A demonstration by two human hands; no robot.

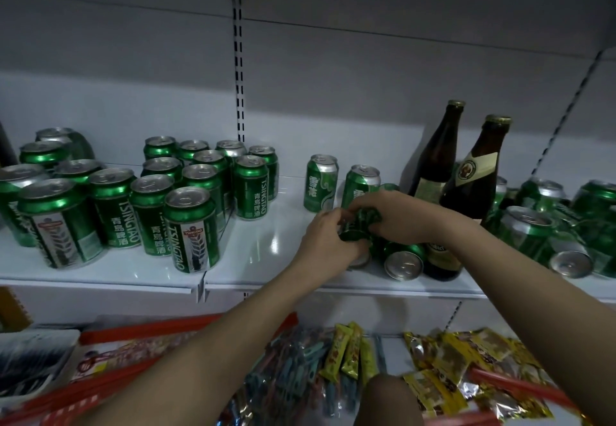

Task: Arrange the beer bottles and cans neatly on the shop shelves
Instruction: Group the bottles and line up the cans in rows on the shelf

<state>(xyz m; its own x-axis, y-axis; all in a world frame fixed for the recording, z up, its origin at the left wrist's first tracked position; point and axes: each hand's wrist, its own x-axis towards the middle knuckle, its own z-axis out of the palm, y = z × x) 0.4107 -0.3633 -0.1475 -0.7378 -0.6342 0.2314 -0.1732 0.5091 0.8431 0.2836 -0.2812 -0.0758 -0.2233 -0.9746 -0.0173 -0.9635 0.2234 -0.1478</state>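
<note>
Nearest the camera, below the front edge of the white shelf (266, 259), lies a lower level strewn with yellow snack packets (443, 379), a bundle of coloured pegs (293, 369) and red plastic strips (110, 389). Both forearms reach up from there over the shelf's front edge. The left hand (328, 242) and the right hand (396, 215) meet near the front of the shelf, right of its middle, and together clasp a green beer can (361, 223) that is partly hidden by the curled fingers; whether it stands or lies cannot be told. Just beside the hands, near the front edge, another green can (403, 260) lies on its side with its silver end facing forward, touching a dark bottle (445, 257) lying down next to it. Toward the right end of the shelf a loose heap of green cans (550, 225) lies tumbled, some upright and some on their sides. Behind the hands stand two upright green cans (320, 182), slightly apart from each other, and to their right two brown beer bottles (473, 172) stand close together. On the left half of the shelf a tight group of upright Tsingtao cans (160, 198) runs from the front edge back to the rear wall (133, 58).
</note>
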